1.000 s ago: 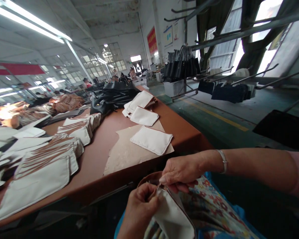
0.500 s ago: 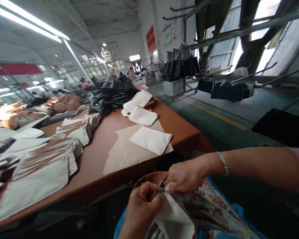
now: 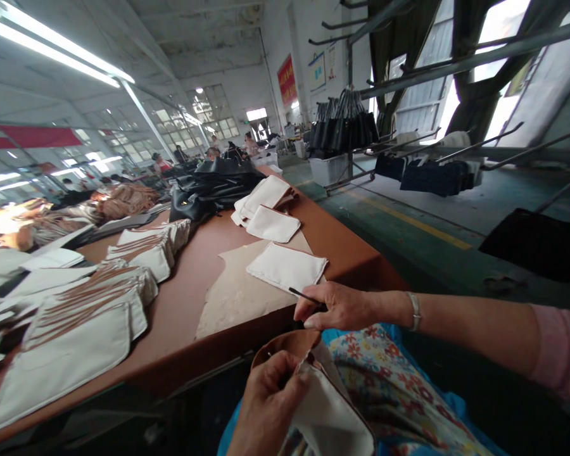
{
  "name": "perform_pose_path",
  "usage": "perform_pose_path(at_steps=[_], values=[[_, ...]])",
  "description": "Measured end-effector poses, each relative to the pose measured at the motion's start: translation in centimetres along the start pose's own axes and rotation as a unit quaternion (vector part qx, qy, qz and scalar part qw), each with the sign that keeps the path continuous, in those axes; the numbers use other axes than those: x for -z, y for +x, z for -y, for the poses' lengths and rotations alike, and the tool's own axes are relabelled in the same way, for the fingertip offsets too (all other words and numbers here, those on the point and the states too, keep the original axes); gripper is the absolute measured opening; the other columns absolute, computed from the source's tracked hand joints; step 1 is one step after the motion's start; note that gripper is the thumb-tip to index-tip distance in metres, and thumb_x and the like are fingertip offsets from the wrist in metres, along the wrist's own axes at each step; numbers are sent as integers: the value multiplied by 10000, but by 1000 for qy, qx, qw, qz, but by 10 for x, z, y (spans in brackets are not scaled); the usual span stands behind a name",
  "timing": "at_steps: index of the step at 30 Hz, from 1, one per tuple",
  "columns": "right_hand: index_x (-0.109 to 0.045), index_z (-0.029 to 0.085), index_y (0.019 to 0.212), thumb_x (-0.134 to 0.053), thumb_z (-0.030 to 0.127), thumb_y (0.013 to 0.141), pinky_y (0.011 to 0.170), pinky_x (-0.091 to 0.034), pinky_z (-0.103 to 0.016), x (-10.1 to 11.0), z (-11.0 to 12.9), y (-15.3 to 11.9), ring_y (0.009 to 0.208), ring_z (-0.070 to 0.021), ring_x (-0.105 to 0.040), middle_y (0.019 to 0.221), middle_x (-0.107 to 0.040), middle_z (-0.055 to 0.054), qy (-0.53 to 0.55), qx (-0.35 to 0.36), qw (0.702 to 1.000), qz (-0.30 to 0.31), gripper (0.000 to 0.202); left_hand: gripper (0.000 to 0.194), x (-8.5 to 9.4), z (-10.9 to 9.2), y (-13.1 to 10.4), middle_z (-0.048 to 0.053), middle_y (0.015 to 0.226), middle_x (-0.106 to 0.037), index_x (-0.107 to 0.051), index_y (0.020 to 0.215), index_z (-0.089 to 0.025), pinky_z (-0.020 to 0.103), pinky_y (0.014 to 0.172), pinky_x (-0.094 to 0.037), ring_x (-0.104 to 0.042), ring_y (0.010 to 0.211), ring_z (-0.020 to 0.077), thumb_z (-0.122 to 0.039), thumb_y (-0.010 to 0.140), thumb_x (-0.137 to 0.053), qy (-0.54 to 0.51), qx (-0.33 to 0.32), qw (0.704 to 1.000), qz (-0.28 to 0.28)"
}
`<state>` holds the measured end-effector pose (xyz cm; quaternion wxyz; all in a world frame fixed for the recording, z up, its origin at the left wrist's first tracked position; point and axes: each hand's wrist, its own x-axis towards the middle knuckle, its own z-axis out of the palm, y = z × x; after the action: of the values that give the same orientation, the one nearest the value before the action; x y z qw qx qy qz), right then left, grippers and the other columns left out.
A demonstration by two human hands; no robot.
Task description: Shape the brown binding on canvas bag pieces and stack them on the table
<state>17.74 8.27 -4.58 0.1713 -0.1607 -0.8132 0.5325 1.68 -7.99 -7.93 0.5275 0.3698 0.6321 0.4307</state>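
Observation:
My left hand [image 3: 278,392] pinches the upper edge of a white pouch-like piece with brown edging [image 3: 330,411], held over my lap. A brown flap or lining [image 3: 285,345] curves up behind the fingers. Clear of that piece, near the table edge, my right hand [image 3: 339,305] is closed on a thin dark stick-like tool [image 3: 304,295]; its kind I cannot make out. The tool's tip points left, close to a flat white stitched piece [image 3: 287,265] lying on a sheet of tan board [image 3: 232,288].
The brown-covered table [image 3: 185,304] carries rows of white pieces with brown edges [image 3: 90,316], more white pieces [image 3: 266,196] and a black leather heap [image 3: 213,183]. Racks with black bags [image 3: 344,126] stand to the right. A floral apron [image 3: 384,380] covers my lap.
My right hand has moved up and away from the white pouch-like piece, and the thin dark tool now shows in it. My left hand stays in place, still pinching the edge.

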Motion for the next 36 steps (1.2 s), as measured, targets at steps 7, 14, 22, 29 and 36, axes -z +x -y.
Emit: perform_pose_path(at_steps=[7,14,22,29,36], values=[[-667,118,1024,-697,201,730,629,-435,-194,-22,-30,12,695,-98,-553,812,-638,-2,170,-72,968,172,307,331,15,-26,-10,5,642,-550,-692,769,-148,205,501,-304,-428,578,128,-459,838,-603,137,-75,988,-22],[-640,98,922,-801,309,675,557,-394,-163,-24,-31,19,621,-71,-504,730,-600,21,143,-34,978,149,363,281,23,-36,-9,54,761,-641,-732,803,-179,231,633,-405,-566,712,193,-380,889,-555,261,-168,950,-26],[-682,89,891,-648,315,834,632,-456,-209,-40,-17,5,682,-118,-598,790,-678,-63,54,115,992,13,235,340,40,-28,-7,60,798,-673,-753,959,-150,232,605,-410,-561,706,183,-440,820,-644,113,-56,991,54],[-703,124,966,-555,250,901,723,-484,-236,-45,-23,2,776,-152,-621,849,-678,-108,-92,290,952,-20,205,505,33,-31,-6,30,617,-614,-710,731,-114,223,504,-346,-478,540,126,-605,795,-612,-60,54,996,48],[-705,115,936,-599,279,878,725,-490,-243,-41,-16,-5,770,-153,-619,848,-684,-110,-49,287,956,-15,204,459,33,-19,1,-38,521,-448,-553,620,-142,207,458,-211,-333,474,69,-557,745,-705,5,41,996,84]])
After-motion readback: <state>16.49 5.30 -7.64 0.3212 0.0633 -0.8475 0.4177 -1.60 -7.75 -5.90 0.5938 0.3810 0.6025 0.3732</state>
